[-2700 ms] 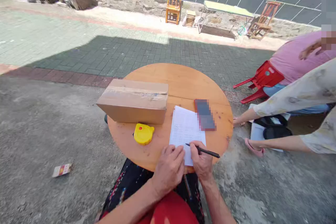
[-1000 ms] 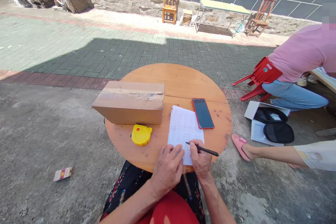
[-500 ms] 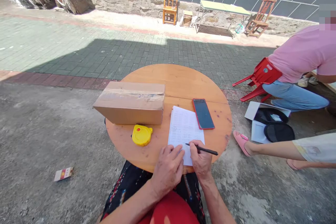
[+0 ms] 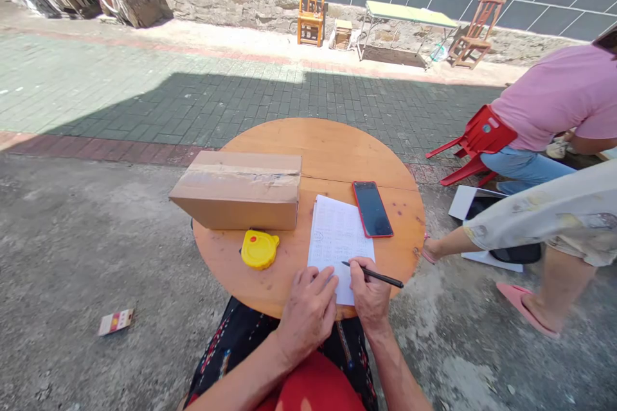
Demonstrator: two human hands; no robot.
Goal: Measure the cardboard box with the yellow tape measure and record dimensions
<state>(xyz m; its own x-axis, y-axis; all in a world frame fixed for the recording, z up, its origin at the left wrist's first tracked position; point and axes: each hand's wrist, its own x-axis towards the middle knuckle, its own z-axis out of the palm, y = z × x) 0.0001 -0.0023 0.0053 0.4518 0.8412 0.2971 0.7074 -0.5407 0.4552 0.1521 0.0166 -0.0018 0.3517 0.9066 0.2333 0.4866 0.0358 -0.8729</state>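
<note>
A round wooden table (image 4: 332,148) stands in front of me. My right hand (image 4: 370,298) grips a black pen (image 4: 373,275) with its tip on a white sheet of handwritten notes (image 4: 337,234). My left hand (image 4: 307,314) rests on the sheet's near left corner, fingers curled down flat on the paper. A red-cased phone (image 4: 372,209) lies beside the sheet on the right. A taped cardboard box (image 4: 238,198) sits to the left, with a yellow tape measure (image 4: 259,249) in front of it.
A person in pale patterned trousers and pink slippers (image 4: 527,234) walks close by the table's right side. Another person in a pink top (image 4: 554,99) sits by a red plastic chair (image 4: 477,141). Wooden chairs (image 4: 311,6) and a folding table (image 4: 409,16) stand by the far wall. A small card (image 4: 114,321) lies on the ground.
The walking person's legs have stepped along the right side of the table, now covering the white box with black items on the ground. My hands and the pen have barely shifted.
</note>
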